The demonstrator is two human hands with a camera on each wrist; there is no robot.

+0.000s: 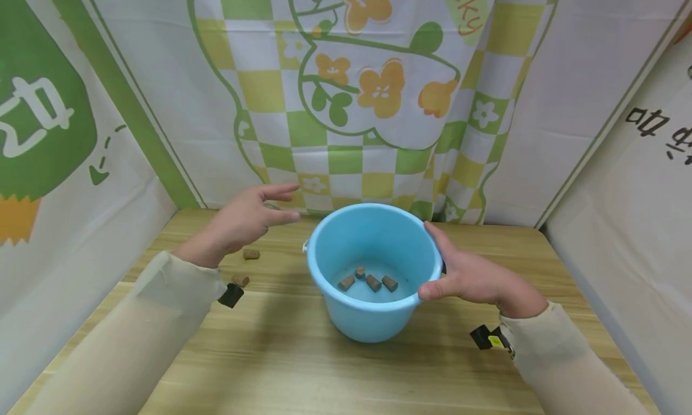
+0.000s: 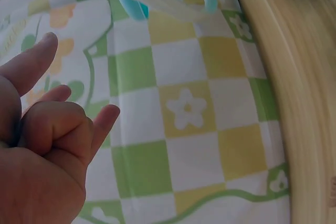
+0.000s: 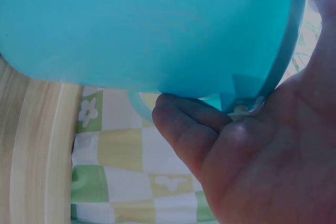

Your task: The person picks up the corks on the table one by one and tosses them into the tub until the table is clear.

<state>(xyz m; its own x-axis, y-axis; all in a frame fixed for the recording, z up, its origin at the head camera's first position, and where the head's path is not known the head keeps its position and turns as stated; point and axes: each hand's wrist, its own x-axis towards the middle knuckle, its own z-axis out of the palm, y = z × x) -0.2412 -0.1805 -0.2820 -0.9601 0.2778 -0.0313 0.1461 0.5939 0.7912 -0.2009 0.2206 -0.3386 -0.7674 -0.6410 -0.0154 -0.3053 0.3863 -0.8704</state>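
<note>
A light blue bucket [image 1: 367, 319] stands on the wooden table, its open top toward me. Several corks [image 1: 373, 282] lie on its bottom. My right hand [image 1: 473, 277] grips the bucket's right rim, thumb over the edge and fingers along the outer wall, as the bucket's side [image 3: 142, 30] in the right wrist view also shows. Left of the bucket, my left hand [image 1: 245, 217] hovers with thumb and some fingers stretched out and nothing seen between them. The left wrist view shows one finger [image 2: 55, 124] bent. Below that hand, a cork [image 1: 251, 254] and another cork [image 1: 241, 280] lie on the table.
The wooden table [image 1: 303, 373] backs onto a checked, flower-printed curtain [image 1: 362, 163]. Printed white cloth walls [image 1: 622, 235] rise on both sides. A white handle [image 2: 163, 1] hangs at the bucket's side.
</note>
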